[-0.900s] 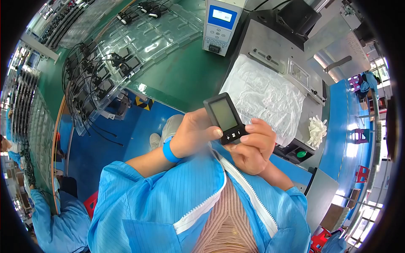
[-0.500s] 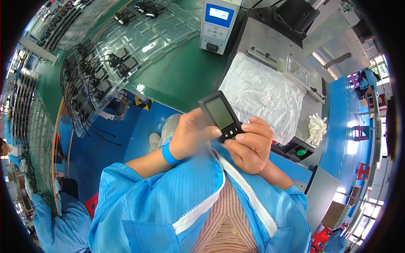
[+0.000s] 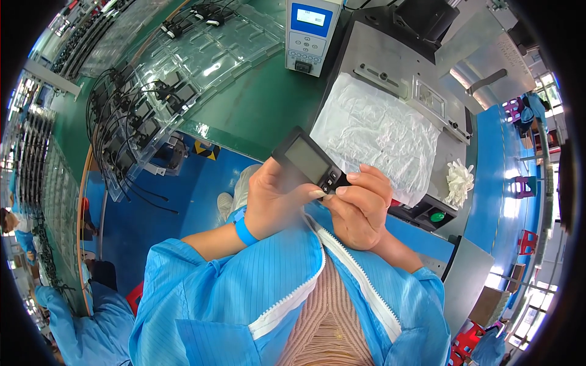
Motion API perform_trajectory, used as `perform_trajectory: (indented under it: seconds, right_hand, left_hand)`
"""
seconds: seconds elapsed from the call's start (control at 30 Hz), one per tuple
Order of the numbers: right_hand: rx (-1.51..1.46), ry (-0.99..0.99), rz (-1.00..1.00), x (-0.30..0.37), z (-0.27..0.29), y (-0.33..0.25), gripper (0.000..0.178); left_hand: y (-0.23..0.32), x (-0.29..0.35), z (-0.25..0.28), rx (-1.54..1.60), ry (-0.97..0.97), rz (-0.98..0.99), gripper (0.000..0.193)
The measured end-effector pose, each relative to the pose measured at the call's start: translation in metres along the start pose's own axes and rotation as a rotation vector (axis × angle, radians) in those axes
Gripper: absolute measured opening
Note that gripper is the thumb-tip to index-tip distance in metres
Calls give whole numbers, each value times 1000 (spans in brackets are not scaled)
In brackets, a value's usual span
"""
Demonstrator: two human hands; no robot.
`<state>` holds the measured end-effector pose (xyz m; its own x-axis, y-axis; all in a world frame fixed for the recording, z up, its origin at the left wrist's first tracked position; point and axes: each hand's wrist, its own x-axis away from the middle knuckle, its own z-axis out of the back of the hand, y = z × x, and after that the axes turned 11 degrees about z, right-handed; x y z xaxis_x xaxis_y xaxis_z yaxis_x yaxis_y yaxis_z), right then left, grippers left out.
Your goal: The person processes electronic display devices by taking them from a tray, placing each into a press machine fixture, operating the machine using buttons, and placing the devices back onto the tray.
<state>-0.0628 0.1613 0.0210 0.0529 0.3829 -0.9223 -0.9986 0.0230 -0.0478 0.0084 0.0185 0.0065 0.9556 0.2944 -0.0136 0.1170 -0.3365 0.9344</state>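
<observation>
Both hands are meeting in front of the chest here, and between them they are holding a small black device (image 3: 307,158), its grey screen facing up and its button end tilting down toward the right hand (image 3: 360,210). The left hand (image 3: 271,195) is closing around the device's left side, the thumb lying along the lower edge while the other fingers are mostly hiding behind the casing, so how far they are curling I cannot tell. The right hand is pinching the button end, fingers bending inward, thumb tip almost meeting the left thumb. A blue wristband (image 3: 244,229) is circling the left wrist. Just beyond the right hand, a crinkled white sheet (image 3: 375,137) is covering part of a grey metal bed (image 3: 366,46); farther right of that hand, a crumpled white bundle (image 3: 459,183) is lying near a green button (image 3: 436,217). Straight ahead of the hands, a white-and-blue control box (image 3: 311,36) is showing a lit display. Off ahead and left of the left hand, a clear plastic tray (image 3: 213,55) is resting on the green tabletop (image 3: 256,100), with black cabled units (image 3: 131,125) sitting in its nearer part, leads dangling over the edge.
</observation>
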Motion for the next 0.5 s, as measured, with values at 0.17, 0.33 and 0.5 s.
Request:
perform_trajectory:
  seconds: [0.17, 0.33, 0.5]
  right_hand:
    - [-56, 33, -67, -3, 1, 1, 17]
    - [-350, -45, -460, -3, 18, -5, 7]
    - [-861, -228, -1037, -9, 27, -8, 8]
  left_hand:
    - [-7, -1, 4, 76, -51, 43, 40]
    - [-14, -4, 7, 206, -95, 62, 45]
    - [-15, -4, 7, 215, -100, 48, 45]
